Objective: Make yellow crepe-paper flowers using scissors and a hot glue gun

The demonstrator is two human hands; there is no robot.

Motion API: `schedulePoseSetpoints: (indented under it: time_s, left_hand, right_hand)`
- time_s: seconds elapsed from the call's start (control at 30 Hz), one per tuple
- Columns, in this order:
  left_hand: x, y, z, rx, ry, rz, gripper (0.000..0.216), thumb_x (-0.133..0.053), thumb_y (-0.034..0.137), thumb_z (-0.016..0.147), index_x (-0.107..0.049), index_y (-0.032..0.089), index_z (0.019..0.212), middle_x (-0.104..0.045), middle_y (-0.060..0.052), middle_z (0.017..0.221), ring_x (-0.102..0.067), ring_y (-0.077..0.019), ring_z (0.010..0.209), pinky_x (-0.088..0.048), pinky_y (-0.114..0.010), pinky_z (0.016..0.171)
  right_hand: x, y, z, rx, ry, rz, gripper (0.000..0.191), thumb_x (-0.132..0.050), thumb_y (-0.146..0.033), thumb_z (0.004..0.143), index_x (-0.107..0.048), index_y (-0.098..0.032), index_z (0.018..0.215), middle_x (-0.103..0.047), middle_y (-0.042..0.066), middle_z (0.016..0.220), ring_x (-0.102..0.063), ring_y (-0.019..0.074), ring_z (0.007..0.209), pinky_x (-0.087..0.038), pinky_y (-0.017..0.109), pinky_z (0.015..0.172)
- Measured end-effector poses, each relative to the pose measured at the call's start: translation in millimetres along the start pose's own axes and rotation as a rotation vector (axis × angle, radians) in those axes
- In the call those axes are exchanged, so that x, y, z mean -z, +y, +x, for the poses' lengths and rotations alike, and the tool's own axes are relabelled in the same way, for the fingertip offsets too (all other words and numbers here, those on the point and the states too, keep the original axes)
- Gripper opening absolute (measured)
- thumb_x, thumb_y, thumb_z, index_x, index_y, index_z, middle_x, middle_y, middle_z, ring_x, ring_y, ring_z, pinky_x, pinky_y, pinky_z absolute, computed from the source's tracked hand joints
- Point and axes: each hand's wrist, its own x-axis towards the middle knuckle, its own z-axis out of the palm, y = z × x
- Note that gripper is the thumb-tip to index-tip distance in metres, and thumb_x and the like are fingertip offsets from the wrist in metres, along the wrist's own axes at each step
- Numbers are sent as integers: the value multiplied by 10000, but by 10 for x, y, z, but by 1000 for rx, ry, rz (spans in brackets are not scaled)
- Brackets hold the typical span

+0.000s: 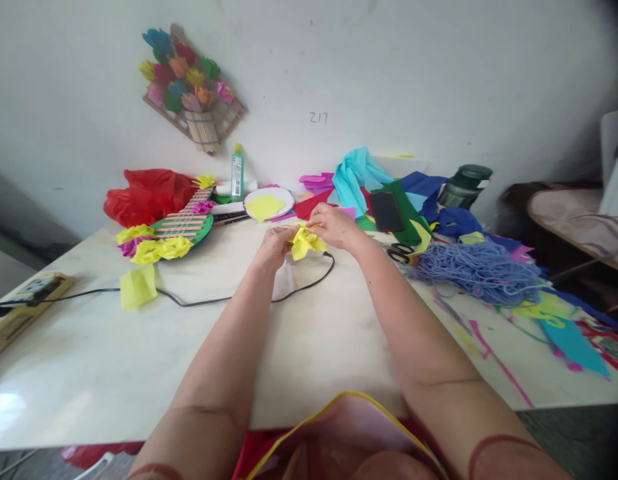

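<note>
1. Two bare hands meet above the desk (333, 360): with our left hand (276, 248) and right hand (333, 227) we hold a gathered piece of yellow crepe paper (305, 244).
2. Our grip is closed on both sides, the left fingertips pinching the paper's left edge, the right ones its top; the exact finger positions are too small for us to tell.
3. Behind our hands, a white plate (289, 196) carries yellow paper sheets (263, 207), near an upright glue bottle (237, 175).
4. To our left, yellow paper flowers (161, 249) trim a green disc (205, 230) crossed by pink strips; nearer us, a yellow square (139, 287) lies over a black cable (193, 305).
5. To our right, a smartphone (387, 212) rests on green paper (413, 225), with black-handled scissors (401, 251) just beside a tangle of blue yarn (481, 275).
6. Above the desk, a bouquet of colored paper flowers (186, 75) hangs on the white wall (389, 80), left of the handwritten digits "217" (319, 118).
</note>
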Motion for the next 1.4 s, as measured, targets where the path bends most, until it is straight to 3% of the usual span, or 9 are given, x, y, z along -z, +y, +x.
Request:
schedulePoseSetpoints:
  time_s: [0.27, 0.63, 1.17, 1.4]
  left_hand:
    - [27, -8, 18, -17, -45, 26, 294, -842, 325, 516, -705, 106, 655, -643, -40, 575, -563, -122, 486, -396, -232, 464]
    - [-14, -18, 24, 54, 78, -6, 310, -856, 337, 553, -627, 140, 624, -630, -15, 563, -611, -138, 512, -472, -232, 484]
    - [-53, -70, 84, 79, 203, -102, 286, -835, 306, 591, -631, 151, 718, -675, -17, 648, -632, -141, 544, -506, -249, 522]
    - [-27, -21, 61, 9, 131, -46, 362, -859, 385, 575, -627, 154, 732, -663, -9, 638, -608, -134, 521, -460, -245, 486]
  right_hand:
    - [14, -22, -14, 42, 1, -47, 249, -534, -233, 919, -763, -200, 1011, -663, 60, 1178, -613, 167, 909, -412, 277, 749]
    - [57, -109, -51, 93, 46, -149, 267, -481, -179, 924, -748, -187, 921, -656, 61, 1198, -595, 156, 821, -342, 297, 651]
    - [30, -234, -70, 75, 52, -239, 345, -386, -165, 947, -720, -184, 1036, -647, 97, 1229, -599, 172, 788, -330, 309, 631]
    - [8, -123, -33, 8, 56, -142, 322, -463, -288, 966, -739, -230, 1122, -627, 81, 1234, -606, 187, 891, -389, 300, 703]
